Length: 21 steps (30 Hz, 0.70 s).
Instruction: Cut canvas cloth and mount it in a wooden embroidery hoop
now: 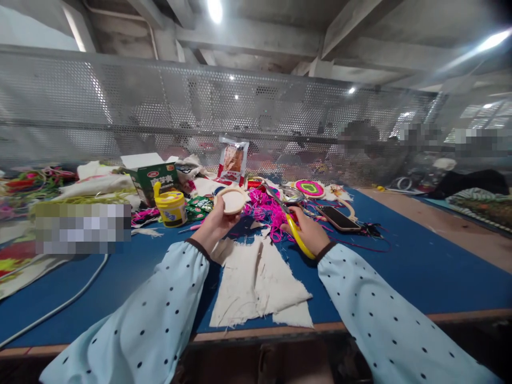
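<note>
My left hand [213,226] is closed on a small round embroidery hoop [234,201] with pale cloth stretched across it, the thumb lying over its face. In my right hand [311,232] are yellow-handled scissors [296,233], their grey blades pointing up and to the left, away from me. Between the two hands lies a tangle of bright pink yarn [264,207]. Frayed pieces of off-white cloth [258,280] are spread on the blue tabletop below the hands.
Left of the hoop stand a yellow tub [171,209] and a green box [151,178]. A phone [339,218] lies right of my right hand, near a pink and green embroidered round [309,188]. Behind stands a food packet [232,160] before a perforated metal screen [256,106].
</note>
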### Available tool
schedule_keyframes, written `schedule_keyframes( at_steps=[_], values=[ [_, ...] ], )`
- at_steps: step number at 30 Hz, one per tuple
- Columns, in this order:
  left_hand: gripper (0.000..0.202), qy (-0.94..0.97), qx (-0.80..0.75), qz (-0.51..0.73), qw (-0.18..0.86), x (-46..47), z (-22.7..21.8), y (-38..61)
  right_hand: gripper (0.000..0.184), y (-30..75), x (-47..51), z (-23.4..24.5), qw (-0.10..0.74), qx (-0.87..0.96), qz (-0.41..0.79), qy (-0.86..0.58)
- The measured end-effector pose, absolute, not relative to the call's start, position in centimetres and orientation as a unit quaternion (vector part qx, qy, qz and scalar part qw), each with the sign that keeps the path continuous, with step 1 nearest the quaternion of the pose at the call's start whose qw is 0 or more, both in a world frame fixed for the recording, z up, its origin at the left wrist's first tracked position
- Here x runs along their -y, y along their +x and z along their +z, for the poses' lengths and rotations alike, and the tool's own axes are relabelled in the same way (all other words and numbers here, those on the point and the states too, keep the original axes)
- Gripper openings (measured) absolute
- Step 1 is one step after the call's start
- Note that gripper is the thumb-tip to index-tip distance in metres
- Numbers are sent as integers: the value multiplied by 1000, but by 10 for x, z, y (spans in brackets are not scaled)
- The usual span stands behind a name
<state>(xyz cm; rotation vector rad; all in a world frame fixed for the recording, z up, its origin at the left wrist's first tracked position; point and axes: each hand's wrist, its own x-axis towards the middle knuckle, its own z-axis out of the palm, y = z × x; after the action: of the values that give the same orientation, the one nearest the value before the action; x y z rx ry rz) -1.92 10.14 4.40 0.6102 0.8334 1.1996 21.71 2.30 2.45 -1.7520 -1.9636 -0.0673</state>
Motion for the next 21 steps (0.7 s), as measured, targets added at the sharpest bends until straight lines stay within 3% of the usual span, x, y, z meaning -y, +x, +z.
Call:
schedule_keyframes(
  at_steps=[4, 9, 17, 19, 21],
  values=[
    [52, 360, -415, 531, 646, -102, 39, -18, 54, 210, -22, 22, 237, 736, -16, -634],
    [18, 495, -511, 502, 492, -105, 24, -16, 55, 212, -22, 21, 240, 725, -12, -646],
    [57, 659, -572, 348, 342, -104, 20, -29, 54, 214, -23, 21, 254, 719, -4, -647],
    [54, 678, -559, 339, 336, -105, 24, -35, 54, 214, -23, 21, 251, 720, -4, -647],
    [38, 696, -550, 308, 344, -107, 27, -39, 54, 215, -23, 21, 250, 721, -4, -646]
  ],
)
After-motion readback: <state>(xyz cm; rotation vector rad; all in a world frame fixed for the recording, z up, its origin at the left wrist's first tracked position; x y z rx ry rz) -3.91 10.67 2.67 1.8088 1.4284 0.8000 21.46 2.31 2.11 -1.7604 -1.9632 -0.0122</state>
